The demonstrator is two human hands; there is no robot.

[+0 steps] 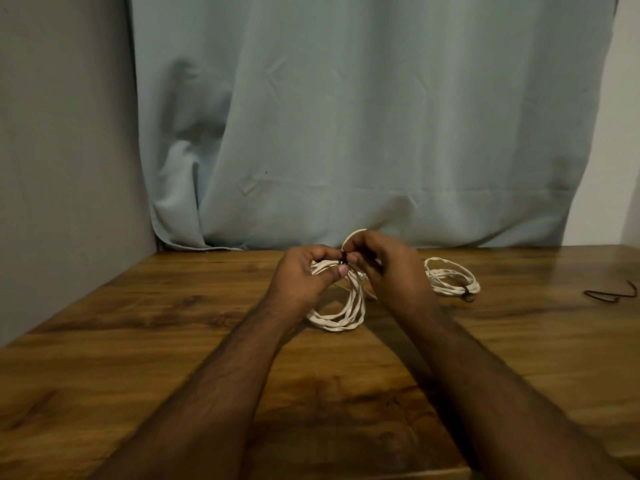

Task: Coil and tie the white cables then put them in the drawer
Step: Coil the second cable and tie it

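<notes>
A coiled white cable (341, 317) is held up over the wooden table (138, 323), its lower loops touching the top. My left hand (304, 275) grips the upper part of the coil. My right hand (388, 268) pinches a thin dark tie (344, 257) at the top of the coil, fingertips of both hands meeting there. A second white cable coil (450, 277) lies on the table to the right, bound with a dark tie (467, 292). No drawer is in view.
A loose dark tie (613, 294) lies on the table at the far right. A pale blue curtain (346, 133) hangs behind the table's back edge. A grey wall (62, 168) borders the left side.
</notes>
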